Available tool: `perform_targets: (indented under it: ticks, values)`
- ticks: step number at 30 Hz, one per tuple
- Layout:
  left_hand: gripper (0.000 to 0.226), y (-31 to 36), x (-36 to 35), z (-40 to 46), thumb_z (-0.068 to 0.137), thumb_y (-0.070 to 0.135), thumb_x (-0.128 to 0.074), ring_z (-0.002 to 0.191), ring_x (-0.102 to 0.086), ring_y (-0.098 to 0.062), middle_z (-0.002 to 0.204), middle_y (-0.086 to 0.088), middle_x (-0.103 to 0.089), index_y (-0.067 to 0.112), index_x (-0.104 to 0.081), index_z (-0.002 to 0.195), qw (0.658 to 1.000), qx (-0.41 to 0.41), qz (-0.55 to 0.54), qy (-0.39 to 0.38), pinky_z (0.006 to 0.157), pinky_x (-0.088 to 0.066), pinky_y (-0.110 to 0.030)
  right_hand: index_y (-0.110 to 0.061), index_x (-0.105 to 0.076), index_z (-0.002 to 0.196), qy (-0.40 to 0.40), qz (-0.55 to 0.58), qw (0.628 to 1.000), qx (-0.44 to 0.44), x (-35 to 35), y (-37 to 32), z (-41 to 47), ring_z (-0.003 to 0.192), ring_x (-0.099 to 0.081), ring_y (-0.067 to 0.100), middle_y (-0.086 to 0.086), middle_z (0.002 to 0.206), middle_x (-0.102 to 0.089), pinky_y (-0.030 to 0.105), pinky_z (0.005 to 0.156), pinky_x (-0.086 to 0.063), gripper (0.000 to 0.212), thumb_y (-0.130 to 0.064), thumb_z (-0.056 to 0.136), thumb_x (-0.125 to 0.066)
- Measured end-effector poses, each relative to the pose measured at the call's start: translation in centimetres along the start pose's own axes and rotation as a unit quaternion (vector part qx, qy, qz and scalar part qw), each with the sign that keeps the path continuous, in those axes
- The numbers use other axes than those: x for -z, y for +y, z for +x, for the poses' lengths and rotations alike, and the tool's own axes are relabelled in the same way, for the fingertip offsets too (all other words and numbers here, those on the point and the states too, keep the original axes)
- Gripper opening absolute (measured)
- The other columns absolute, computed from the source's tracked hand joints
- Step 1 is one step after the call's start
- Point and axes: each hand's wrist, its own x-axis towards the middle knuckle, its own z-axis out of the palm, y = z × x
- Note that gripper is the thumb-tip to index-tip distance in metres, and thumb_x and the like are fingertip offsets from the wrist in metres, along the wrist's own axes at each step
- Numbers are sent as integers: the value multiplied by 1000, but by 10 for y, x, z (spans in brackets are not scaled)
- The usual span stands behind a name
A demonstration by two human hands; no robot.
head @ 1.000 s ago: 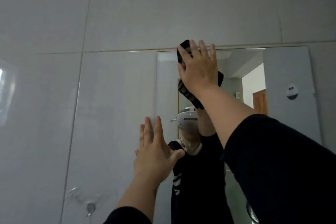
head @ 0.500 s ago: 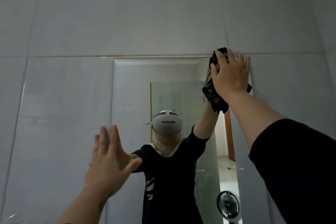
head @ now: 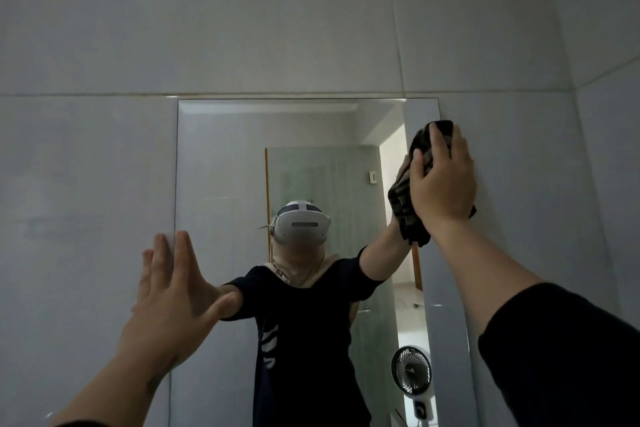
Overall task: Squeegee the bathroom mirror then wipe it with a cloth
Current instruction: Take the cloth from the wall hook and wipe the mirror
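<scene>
The right hand (head: 441,180) presses a dark, crumpled cloth with a mottled olive pattern (head: 407,208) flat against the tall, frameless rectangular wall mirror (head: 228,163), at the mirror's upper right corner. The fingers (head: 437,142) are spread over the bundle and curl around its top edge, so the hand is clamped on the cloth, with fabric sticking out above the fingertips and below the wrist. Part of the cloth laps past the mirror's right edge onto the pale grey tiled wall (head: 311,21). The right arm reaches up and forward from the lower right, bare at the forearm, with a dark sleeve (head: 568,357) pushed back toward the elbow.

The left hand (head: 173,295) is opened wide, fingers straight and close together, thumb splayed out to the right. It holds nothing. It sits at the mirror's left edge, about halfway down, palm facing the glass; whether the palm actually touches the glass or the wall cannot be told. The left forearm rises from the lower left corner of the view.

In the mirror, the reflection shows a person in a dark top wearing a white headset, and near the mirror's lower right a small black fan (head: 411,370) stands reflected.
</scene>
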Motion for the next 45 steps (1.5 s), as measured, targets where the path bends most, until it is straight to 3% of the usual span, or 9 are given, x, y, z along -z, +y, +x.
perform_targets:
  ticks: [3,15,22,26,28,31,36,39,45]
  values:
    - [117,-1,-1,0,67,75,-53,134,36,-12,140,14,48,49,48,120,1000,1,5,6,115,-12,-56,-19,-37,145,-9,-4,1000,10,-6,-18,-10,142,-23,37,17,154,-28,54,114,-24,48,-32,99,-40]
    - [113,-2,-1,-2,71,74,-54,139,32,-10,142,16,45,52,45,120,999,-7,-3,33,114,-21,-54,-23,-36,146,-83,24,972,217,-47,-184,-65,145,-16,34,14,156,-23,53,116,-12,49,-32,98,-42]
    - [108,-3,-4,-2,76,70,-52,141,29,-9,153,12,33,41,31,137,999,-4,-22,33,115,-20,-54,-23,-40,143,-122,39,941,313,-64,-251,-108,144,-20,34,12,155,-27,53,116,-15,46,-31,98,-43]
    - [99,-10,-12,-16,85,63,-46,143,25,-12,157,6,25,24,22,146,999,-10,-17,42,119,-10,-50,-24,-49,137,-92,9,928,361,-62,-243,-121,136,-34,32,10,149,-39,49,111,-24,43,-34,96,-47]
    - [92,-18,-16,-26,89,61,-38,142,25,-13,158,2,22,20,21,147,997,-16,52,56,118,-6,-50,-26,-52,135,-74,-9,914,399,-58,-228,-133,124,-40,29,9,146,-44,45,99,-30,42,-35,94,-49]
    - [84,-23,-17,-41,93,58,-32,138,27,-12,158,0,20,18,19,147,990,-45,119,54,119,-4,-51,-28,-47,138,-82,-33,905,415,-51,-200,-153,108,-36,26,7,147,-43,39,84,-29,44,-37,95,-46]
    - [80,-22,-22,-60,96,54,-31,146,16,-15,156,1,27,17,16,149,984,-76,162,4,118,-9,-53,-29,-42,141,-89,-61,913,394,-37,-156,-161,105,-37,26,5,148,-42,40,82,-40,47,-40,96,-44]
    - [81,-23,-25,-62,95,57,-28,147,12,-18,151,2,34,16,17,149,981,-70,183,-7,118,-9,-53,-29,-40,142,-100,-76,925,358,-27,-128,-155,105,-37,27,5,150,-39,40,81,-40,48,-41,95,-45]
    - [87,-20,-28,-57,91,63,-30,147,10,-19,156,-2,29,16,14,149,979,-62,192,-6,117,-7,-56,-29,-35,144,-116,-106,945,286,-8,-76,-138,103,-36,29,4,153,-33,41,78,-40,49,-41,97,-40]
